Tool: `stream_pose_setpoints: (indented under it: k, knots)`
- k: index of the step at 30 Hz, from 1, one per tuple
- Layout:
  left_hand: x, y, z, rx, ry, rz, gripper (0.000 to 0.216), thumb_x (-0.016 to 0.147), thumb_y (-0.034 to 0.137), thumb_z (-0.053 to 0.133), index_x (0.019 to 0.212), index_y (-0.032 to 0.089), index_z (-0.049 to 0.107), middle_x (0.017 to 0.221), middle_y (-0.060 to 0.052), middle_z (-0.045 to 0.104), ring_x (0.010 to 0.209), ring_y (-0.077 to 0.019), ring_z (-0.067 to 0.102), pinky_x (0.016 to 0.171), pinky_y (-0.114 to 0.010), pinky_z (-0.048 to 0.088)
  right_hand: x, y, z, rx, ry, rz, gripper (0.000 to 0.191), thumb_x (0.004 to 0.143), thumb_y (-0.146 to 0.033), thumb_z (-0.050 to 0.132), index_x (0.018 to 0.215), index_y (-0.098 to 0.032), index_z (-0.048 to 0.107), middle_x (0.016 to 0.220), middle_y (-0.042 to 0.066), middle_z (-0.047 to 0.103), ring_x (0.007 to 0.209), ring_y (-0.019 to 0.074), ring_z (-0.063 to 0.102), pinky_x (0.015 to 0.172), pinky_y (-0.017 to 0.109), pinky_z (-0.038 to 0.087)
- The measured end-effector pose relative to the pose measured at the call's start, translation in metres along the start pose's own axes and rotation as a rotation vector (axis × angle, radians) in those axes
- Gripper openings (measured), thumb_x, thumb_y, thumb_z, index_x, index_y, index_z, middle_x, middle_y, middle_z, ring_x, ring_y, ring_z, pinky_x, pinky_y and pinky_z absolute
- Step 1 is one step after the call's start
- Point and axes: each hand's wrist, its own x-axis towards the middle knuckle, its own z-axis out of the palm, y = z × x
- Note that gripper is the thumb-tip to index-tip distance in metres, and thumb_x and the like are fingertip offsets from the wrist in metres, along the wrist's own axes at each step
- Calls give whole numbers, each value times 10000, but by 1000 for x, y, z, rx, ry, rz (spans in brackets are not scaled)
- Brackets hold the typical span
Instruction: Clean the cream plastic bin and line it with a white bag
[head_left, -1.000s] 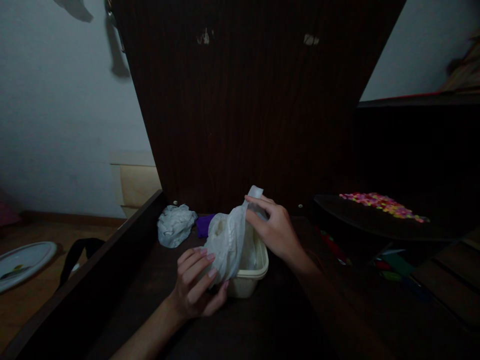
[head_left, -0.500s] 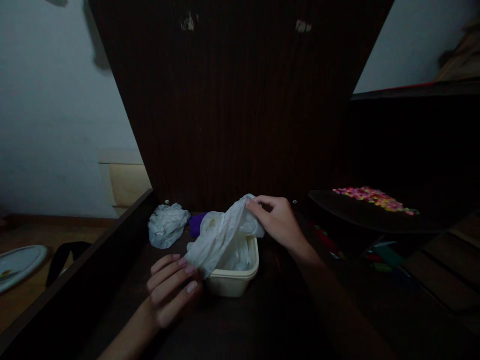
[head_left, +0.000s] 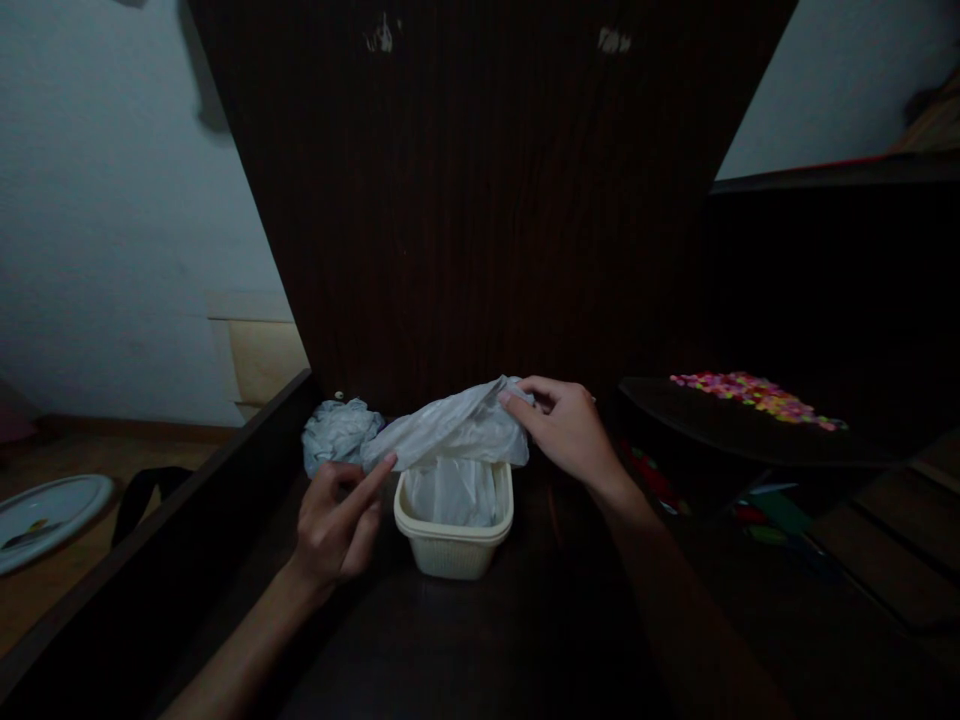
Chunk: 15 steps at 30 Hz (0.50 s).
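Note:
A whitish plastic bag (head_left: 450,425) is stretched out flat over the far part of a small cream plastic container (head_left: 454,550). My right hand (head_left: 562,425) is closed on the bag's upper right corner, thumb and fingers pinching it. At the bag's left end, my left hand (head_left: 337,525) is closed on it, the index finger straight along the edge and the other fingers bent; its exact grip is partly hidden. More thin, pale plastic (head_left: 454,492) lies inside the container. A crumpled pale plastic bag (head_left: 341,432) sits behind my left hand.
The dark wooden surface has a raised side (head_left: 217,480) on the left and a tall dark panel (head_left: 487,200) behind. Small colourful pieces (head_left: 757,398) lie on a dark shelf at right. A white oval plate-like thing (head_left: 56,515) is low at left.
The bag's left end has risen away from the container's front, baring more of the opening. My left hand has moved up with it, its fingers now more bent. The purple thing is now mostly covered.

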Motion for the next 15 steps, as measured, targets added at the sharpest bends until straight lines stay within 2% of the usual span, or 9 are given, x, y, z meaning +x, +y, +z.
stream_pose_setpoints:
  k: [2, 4, 6, 8, 9, 12, 15]
  knots:
    - [-1, -2, 2, -98, -94, -114, 512, 955, 183, 498, 1466, 202, 530, 847, -41, 570, 718, -166, 586, 652, -265, 519, 0, 1, 1, 71, -43, 44, 269, 857, -397, 640, 904, -168, 774, 654, 1, 660, 519, 124, 534, 477, 248, 382]
    - [-3, -5, 5, -191, -180, -250, 531, 986, 279, 485, 1508, 185, 470, 897, -60, 649, 768, -190, 638, 700, -284, 548, -1, 1, 3, 167, -107, 132, 359, 853, -418, 643, 1076, -161, 755, 596, -3, 652, 454, 138, 545, 426, 253, 400]
    - [-4, -7, 10, -266, -225, -394, 554, 1002, 375, 455, 1517, 173, 453, 1113, -114, 711, 981, -251, 685, 858, -351, 569, -3, 0, 4, 248, -164, 218, 501, 844, -421, 659, 1262, -147, 684, 513, -18, 627, 412, 161, 563, 400, 267, 436]
    - [-1, -9, 14, -331, -225, -539, 605, 993, 469, 439, 1517, 165, 453, 1393, -144, 624, 1251, -322, 605, 1051, -441, 501, -3, 0, 5, 296, -192, 257, 607, 836, -397, 674, 1381, -141, 600, 502, -17, 637, 439, 185, 612, 424, 289, 497]
    - [2, -9, 16, -370, -225, -613, 638, 982, 506, 441, 1522, 166, 443, 1472, -143, 566, 1317, -343, 561, 1099, -473, 466, -3, 0, 5, 309, -200, 259, 631, 831, -376, 678, 1408, -142, 575, 533, -6, 661, 482, 197, 645, 451, 300, 528]
    - [14, -11, 19, -539, -252, -800, 760, 937, 556, 498, 1579, 192, 318, 1536, -156, 492, 1257, -361, 609, 1056, -530, 497, -2, 3, 4, 305, -202, 222, 629, 807, -312, 676, 1404, -138, 574, 717, 44, 741, 627, 219, 707, 552, 343, 593]
    - [29, -14, 22, -699, -246, -885, 902, 869, 521, 616, 1609, 252, 176, 1561, -175, 433, 1174, -345, 660, 982, -543, 542, 0, 8, 4, 274, -178, 135, 573, 781, -282, 684, 1333, -139, 626, 996, 94, 766, 801, 229, 733, 721, 382, 618]
